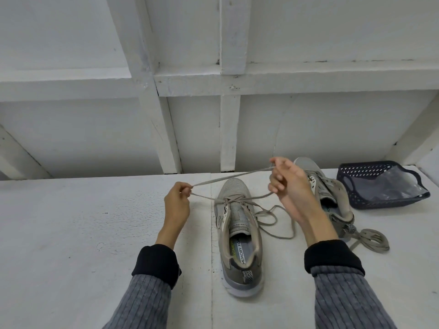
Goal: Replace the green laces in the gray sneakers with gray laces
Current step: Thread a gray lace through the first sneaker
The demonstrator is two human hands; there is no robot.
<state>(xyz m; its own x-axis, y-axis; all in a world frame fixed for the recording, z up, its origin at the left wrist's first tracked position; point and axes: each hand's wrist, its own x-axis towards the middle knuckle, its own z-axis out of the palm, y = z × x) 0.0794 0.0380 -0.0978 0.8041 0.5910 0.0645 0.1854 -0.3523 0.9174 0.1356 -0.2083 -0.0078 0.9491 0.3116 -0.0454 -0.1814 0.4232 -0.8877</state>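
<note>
At lower centre, the near sneaker [237,233] has a gray lace [237,178] threaded only through its lowest eyelets. The left hand [177,203] and right hand [288,184] each pinch the lace. The second sneaker [332,198], at right, looks unlaced, with a spare lace [371,241] coiled beside it. No green laces show; most threading remains.

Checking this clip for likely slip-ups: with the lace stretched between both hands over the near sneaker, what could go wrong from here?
1. The left hand and right hand pull the gray lace sideways; the near sneaker, held by nothing else, may shift.
2. Slack loops beside it could snag or knot.
3. The second sneaker lies close behind the right hand and could get bumped.
</note>
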